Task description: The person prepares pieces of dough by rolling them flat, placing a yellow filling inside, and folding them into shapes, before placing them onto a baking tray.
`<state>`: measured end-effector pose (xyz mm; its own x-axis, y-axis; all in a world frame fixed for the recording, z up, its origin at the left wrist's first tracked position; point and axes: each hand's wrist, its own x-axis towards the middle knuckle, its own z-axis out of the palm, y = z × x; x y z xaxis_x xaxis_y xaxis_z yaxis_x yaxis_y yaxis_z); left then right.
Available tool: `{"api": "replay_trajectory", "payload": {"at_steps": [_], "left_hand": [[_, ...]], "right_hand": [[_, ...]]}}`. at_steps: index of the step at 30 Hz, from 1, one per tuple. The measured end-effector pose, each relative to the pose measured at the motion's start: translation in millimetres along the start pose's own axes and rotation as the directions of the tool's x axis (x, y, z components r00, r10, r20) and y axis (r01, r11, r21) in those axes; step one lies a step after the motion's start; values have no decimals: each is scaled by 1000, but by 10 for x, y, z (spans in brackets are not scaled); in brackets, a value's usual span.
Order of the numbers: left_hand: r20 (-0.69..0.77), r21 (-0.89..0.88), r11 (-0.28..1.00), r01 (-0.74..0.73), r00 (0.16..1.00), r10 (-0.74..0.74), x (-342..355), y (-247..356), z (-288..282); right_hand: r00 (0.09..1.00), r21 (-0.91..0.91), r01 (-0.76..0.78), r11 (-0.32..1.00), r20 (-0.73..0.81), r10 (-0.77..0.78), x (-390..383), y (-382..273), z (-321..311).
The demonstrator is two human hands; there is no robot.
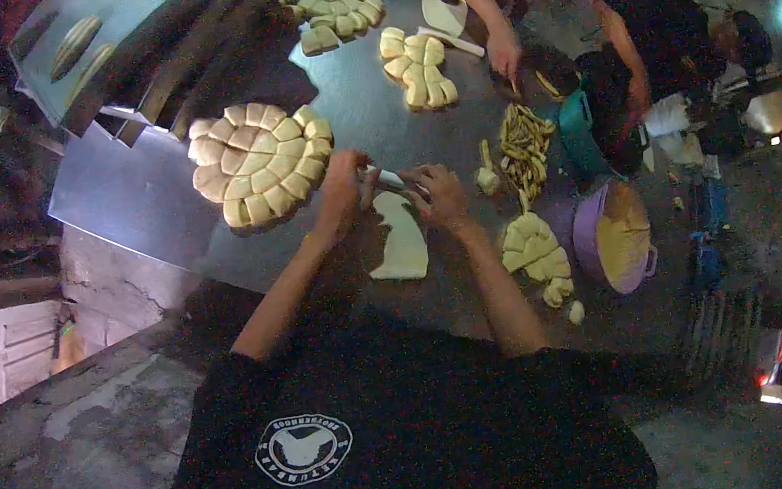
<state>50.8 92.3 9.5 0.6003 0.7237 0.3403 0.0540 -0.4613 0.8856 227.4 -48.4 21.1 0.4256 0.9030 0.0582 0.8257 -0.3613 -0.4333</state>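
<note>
- Dough sheet (402, 251) lies flat on the table (115, 190), its far end at the pin (388, 179); even pressure should suit it.
- Left hand (341, 196) and right hand (442, 198) curl round the pin; keep both level.
- Cut dough (262, 160) sits near the left knuckles; mind it.

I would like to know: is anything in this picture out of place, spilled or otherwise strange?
Nothing looks clearly spilled or damaged. One small, rounded, pale dough lump lies apart, below the pale, sectioned dough cluster, so it looks stray. The round purple basin seems tilted, but the wide lens may cause this.
</note>
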Motion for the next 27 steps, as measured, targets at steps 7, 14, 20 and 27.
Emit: {"api": "replay_trajectory", "payload": {"at_steps": [7, 14, 20, 27], "left_hand": [[475, 222, 971, -92, 880, -25, -1306, 534, -415], [661, 340, 885, -319, 750, 17, -1872, 611, 66], [392, 808, 490, -329, 919, -30, -1193, -295, 344], [226, 599, 788, -142, 974, 4, -1391, 357, 146]], "right_hand": [[915, 91, 7, 996, -403, 31, -625, 170, -167], [985, 112, 162, 980, 37, -167, -1786, -596, 241], [953, -42, -13, 999, -302, 0, -742, -543, 274], [988, 130, -50, 990, -141, 68, -1271, -381, 320]]}}
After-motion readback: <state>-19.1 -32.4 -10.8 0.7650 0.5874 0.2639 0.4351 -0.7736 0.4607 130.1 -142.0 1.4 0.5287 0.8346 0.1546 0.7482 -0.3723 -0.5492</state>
